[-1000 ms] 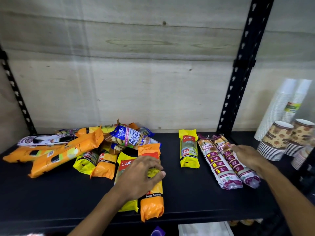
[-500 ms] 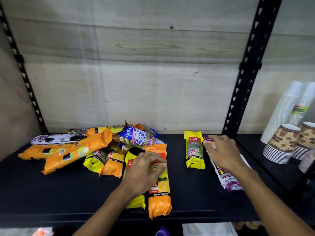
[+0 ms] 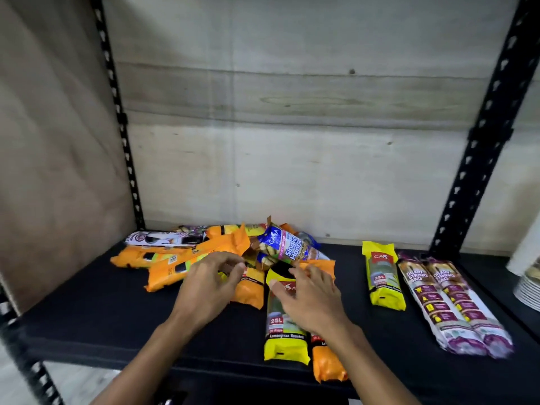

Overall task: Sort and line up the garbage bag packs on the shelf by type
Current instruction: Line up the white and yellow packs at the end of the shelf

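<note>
black and matte, the shelf point(image 3: 96, 311) sits in a black slotted steel rack with pale plywood panels behind and to the left. stacked white paper plates point(image 3: 529, 290) show at the right edge.

a crinkly heap of packs point(image 3: 204, 252) lies at the back left: long orange ones, a white and purple one, and on top a blue pack point(image 3: 287, 247) reading "single handle". in front of the heap a yellow pack point(image 3: 285, 325) marked "25l" and "lemongrass scented" lies lengthwise beside an orange pack point(image 3: 328, 365), both reaching the front edge. further right, apart, another yellow pack point(image 3: 382, 277) also shows "25l"; just beside it 2 glossy white and purple tubes point(image 3: 450, 308) reading "draw string bag" lie side by side.

the left hand point(image 3: 209, 285) hovers over the small orange packs, fingers curled; whether it grips one i cannot tell. the right hand point(image 3: 311, 299) lies spread, fingers straight, across the near yellow and orange packs.
</note>
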{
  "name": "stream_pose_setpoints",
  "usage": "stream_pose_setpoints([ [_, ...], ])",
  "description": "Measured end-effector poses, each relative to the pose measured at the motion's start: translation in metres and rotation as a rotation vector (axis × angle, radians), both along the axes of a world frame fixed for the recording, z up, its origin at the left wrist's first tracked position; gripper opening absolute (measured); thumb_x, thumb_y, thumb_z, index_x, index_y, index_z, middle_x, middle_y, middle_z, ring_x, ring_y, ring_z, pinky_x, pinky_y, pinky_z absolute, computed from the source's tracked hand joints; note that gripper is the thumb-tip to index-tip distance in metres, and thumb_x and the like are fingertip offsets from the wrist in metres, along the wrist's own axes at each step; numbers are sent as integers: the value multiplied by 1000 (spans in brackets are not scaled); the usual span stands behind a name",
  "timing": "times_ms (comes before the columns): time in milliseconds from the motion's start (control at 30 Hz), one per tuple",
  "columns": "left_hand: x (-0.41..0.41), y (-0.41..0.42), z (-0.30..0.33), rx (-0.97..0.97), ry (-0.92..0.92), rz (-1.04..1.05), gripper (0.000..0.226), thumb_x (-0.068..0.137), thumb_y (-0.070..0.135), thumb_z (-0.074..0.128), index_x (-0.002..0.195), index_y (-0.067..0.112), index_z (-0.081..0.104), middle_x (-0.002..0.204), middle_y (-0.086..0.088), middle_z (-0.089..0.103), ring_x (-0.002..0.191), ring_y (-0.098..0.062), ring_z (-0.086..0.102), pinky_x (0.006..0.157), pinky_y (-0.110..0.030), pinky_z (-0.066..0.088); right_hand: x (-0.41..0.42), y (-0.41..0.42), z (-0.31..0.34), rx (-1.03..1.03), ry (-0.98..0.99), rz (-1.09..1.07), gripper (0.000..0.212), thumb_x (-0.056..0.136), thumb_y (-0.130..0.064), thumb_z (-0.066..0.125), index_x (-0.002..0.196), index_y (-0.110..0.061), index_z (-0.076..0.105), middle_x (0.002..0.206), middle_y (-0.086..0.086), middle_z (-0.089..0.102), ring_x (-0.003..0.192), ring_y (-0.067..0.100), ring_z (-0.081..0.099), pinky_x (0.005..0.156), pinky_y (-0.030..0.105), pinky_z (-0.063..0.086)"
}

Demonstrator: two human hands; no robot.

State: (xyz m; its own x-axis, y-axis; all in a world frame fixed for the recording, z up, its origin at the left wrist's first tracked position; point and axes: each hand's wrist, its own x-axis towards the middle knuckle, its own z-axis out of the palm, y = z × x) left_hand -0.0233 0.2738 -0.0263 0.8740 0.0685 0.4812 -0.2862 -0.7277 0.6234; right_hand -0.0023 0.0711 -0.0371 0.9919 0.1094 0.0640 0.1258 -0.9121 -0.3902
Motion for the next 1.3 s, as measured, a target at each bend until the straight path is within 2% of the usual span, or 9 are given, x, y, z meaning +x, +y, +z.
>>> stream_pose_setpoints([
  [67,3,20,6,17,8,57,12,92,36,63,99,29,70,94,18,68,86,2,62,61,-13,43,0,10,-5,-87,17,-10,76,86,-78,29,148,-33,33,158,5,22,146,30,14,114,60,15],
  [233,26,78,11,-35,129,261,14,90,44,60,96,34,68,88,12,70,81,-9,66,70,-34,58,0,22,-11,-164,54,-25,77,86,-78,27,150,-35,30,163,3,14,150,33,0,113,68,0],
  [300,40,98,11,-52,173,337,19,91,43,59,100,30,70,96,7,73,83,-12,66,72,-32,54,1,23,-12,-179,51,-26,76,86,-77,27,149,-35,30,162,2,16,150,32,0,114,68,1],
  [433,75,130,12,-50,219,483,32,93,43,57,113,21,70,118,-1,69,109,-24,62,80,-35,47,2,24,-12,-201,58,-30,72,87,-76,25,148,-38,30,162,-1,17,150,29,1,114,66,3],
  [633,130,174,0,-22,403,611,70,86,67,47,126,11,58,121,-15,64,108,-35,59,89,-48,51,6,24,-12,-199,66,-39,69,85,-77,27,143,-41,32,158,-8,22,148,23,3,114,62,5],
  [933,168,190,-22,107,629,726,111,66,93,27,145,15,39,150,-22,39,136,-47,37,111,-62,27,14,26,-9,-255,68,-64,71,79,-83,25,139,-46,31,153,-17,28,147,18,5,115,55,11],
  [1033,176,191,-27,144,654,736,105,74,88,31,150,15,30,154,-20,34,140,-44,33,115,-60,22,16,30,-9,-275,48,-67,91,58,-86,3,137,-51,32,153,-18,27,147,17,9,113,54,16],
  [1133,178,186,-26,144,640,748,98,79,82,39,148,12,32,154,-22,33,140,-45,32,116,-59,19,19,32,-9,-293,-13,-81,86,53,-83,4,122,-58,49,144,-15,47,140,21,31,107,62,28],
  [1300,185,193,-30,-8,520,771,85,70,73,66,126,10,53,137,-22,49,127,-46,44,108,-58,30,23,26,-13,-316,65,-74,103,49,-85,-4,140,-51,29,155,-19,24,148,17,5,113,54,13],
])
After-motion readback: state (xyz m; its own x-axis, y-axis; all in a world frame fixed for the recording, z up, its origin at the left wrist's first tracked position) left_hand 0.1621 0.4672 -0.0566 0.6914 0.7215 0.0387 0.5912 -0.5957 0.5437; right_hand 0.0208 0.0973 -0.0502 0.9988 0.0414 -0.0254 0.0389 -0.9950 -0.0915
